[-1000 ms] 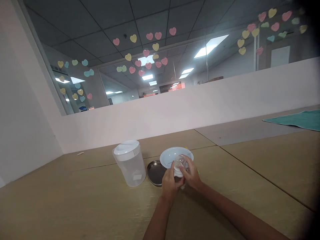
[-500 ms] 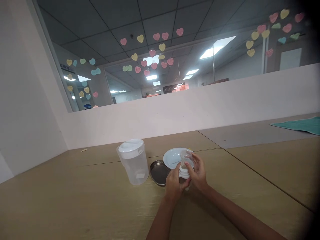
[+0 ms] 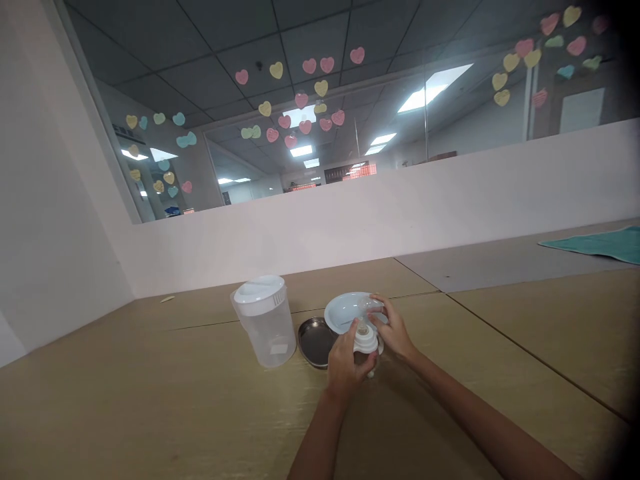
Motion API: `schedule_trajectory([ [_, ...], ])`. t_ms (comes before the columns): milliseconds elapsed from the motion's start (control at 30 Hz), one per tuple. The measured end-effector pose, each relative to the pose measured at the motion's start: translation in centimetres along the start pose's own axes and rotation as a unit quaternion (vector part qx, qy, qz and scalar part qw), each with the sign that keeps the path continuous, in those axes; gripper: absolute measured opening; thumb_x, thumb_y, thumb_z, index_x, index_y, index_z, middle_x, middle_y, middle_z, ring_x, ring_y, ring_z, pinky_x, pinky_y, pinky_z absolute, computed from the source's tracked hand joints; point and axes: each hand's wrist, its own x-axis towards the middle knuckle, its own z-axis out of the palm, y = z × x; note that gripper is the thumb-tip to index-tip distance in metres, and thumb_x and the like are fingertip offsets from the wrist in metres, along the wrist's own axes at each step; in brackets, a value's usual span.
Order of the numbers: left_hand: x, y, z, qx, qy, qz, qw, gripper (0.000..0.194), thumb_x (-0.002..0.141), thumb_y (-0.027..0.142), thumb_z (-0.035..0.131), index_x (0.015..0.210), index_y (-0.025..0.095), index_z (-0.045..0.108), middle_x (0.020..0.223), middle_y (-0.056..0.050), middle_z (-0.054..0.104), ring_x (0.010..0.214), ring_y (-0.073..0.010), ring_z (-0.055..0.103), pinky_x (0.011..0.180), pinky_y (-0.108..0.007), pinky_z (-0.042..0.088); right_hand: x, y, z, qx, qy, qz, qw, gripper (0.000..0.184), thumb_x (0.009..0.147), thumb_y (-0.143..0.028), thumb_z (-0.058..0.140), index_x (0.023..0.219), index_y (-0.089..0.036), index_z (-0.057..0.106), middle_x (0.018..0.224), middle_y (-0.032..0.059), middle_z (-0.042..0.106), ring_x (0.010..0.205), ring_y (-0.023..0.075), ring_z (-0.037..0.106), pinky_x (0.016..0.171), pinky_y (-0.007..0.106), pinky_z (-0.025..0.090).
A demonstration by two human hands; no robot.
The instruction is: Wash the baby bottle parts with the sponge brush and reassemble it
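- White top (image 3: 366, 343) sits gripped in the left hand (image 3: 345, 365), thumb and fingers curled round it.
- Clear dome (image 3: 369, 304) is pinched by the right hand (image 3: 395, 331), half-curled, over the bowl (image 3: 341, 311).
- Metal dish (image 3: 314, 344) lies between jug (image 3: 273, 333) and bowl.

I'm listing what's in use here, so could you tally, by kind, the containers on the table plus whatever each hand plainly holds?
Pitcher: 1
Bowl: 1
Metal dish: 1
Clear cap, in the right hand: 1
White piece, in the left hand, partly hidden: 1
Total: 5
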Motion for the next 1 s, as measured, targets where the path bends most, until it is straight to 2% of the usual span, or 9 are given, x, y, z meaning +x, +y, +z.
schedule_trajectory([
  [133, 0.0, 0.2, -0.4, -0.015, 0.005, 0.007, 1.000, 0.065, 0.079, 0.034, 0.055, 0.136, 0.016, 0.030, 0.127, -0.013, 0.053, 0.115, -0.0223, 0.051, 0.097, -0.038, 0.043, 0.2, 0.9, -0.3, -0.033, -0.027, 0.017, 0.999, 0.039, 0.070, -0.022, 0.050, 0.109, -0.022, 0.050, 0.113, 0.0053, 0.055, 0.083, 0.0161, 0.059, 0.077, 0.032, 0.046],
  [300, 0.3, 0.6, -1.1, -0.055, 0.000, 0.007, 0.998, 0.065, 0.076, 0.028, 0.057, 0.135, 0.018, 0.031, 0.127, -0.010, 0.053, 0.115, -0.0205, 0.052, 0.098, -0.035, 0.043, 0.3, 1.6, -0.7, -0.106, -0.058, 0.007, 0.993, 0.032, 0.065, -0.017, 0.044, 0.094, -0.021, 0.056, 0.090, 0.0014, 0.062, 0.073, 0.0153, 0.056, 0.071, 0.029, 0.043],
  [467, 0.5, 0.7, -1.3, -0.070, -0.003, -0.002, 0.998, 0.064, 0.074, 0.028, 0.058, 0.133, 0.018, 0.035, 0.129, -0.009, 0.052, 0.116, -0.0202, 0.051, 0.098, -0.034, 0.043, 0.4, 1.5, -0.7, -0.133, -0.094, -0.012, 0.987, 0.015, 0.073, -0.024, 0.045, 0.079, -0.020, 0.058, 0.077, -0.0003, 0.062, 0.066, 0.0141, 0.053, 0.064, 0.026, 0.041],
  [600, 0.5, 0.6, -1.1, -0.069, -0.001, -0.018, 0.997, 0.062, 0.073, 0.027, 0.058, 0.130, 0.018, 0.037, 0.127, -0.009, 0.053, 0.114, -0.0214, 0.053, 0.096, -0.035, 0.044, 0.2, 0.5, -0.5, -0.092, -0.082, -0.004, 0.992, 0.021, 0.082, -0.034, 0.041, 0.079, -0.020, 0.056, 0.070, -0.0003, 0.060, 0.063, 0.0149, 0.054, 0.063, 0.027, 0.042],
  [767, 0.6, 0.6, -0.8, -0.080, 0.012, -0.021, 0.997, 0.056, 0.071, 0.027, 0.059, 0.124, 0.018, 0.042, 0.120, -0.009, 0.058, 0.108, -0.0215, 0.056, 0.093, -0.036, 0.046, -0.9, -1.3, -0.1, -0.075, -0.061, -0.080, 0.992, 0.031, 0.089, -0.037, 0.035, 0.077, -0.020, 0.057, 0.071, 0.0017, 0.060, 0.073, 0.0168, 0.055, 0.071, 0.029, 0.042],
  [900, 0.5, 0.6, -0.6, -0.084, 0.021, -0.023, 0.996, 0.047, 0.072, 0.026, 0.058, 0.116, 0.016, 0.047, 0.112, -0.009, 0.062, 0.102, -0.0206, 0.059, 0.089, -0.034, 0.048, -1.9, -2.1, 0.1, -0.127, -0.093, -0.170, 0.973, 0.020, 0.086, -0.035, 0.042, 0.084, -0.020, 0.057, 0.083, 0.0041, 0.061, 0.083, 0.0191, 0.053, 0.076, 0.031, 0.040],
  [1000, 0.4, 0.6, -0.6, -0.089, 0.020, -0.025, 0.996, 0.047, 0.071, 0.023, 0.056, 0.117, 0.016, 0.046, 0.112, -0.009, 0.061, 0.103, -0.0204, 0.058, 0.089, -0.034, 0.048, -2.3, -2.4, 0.2, -0.162, -0.119, -0.204, 0.958, 0.018, 0.083, -0.034, 0.048, 0.091, -0.020, 0.054, 0.085, 0.0048, 0.059, 0.082, 0.0197, 0.051, 0.075, 0.032, 0.040],
])
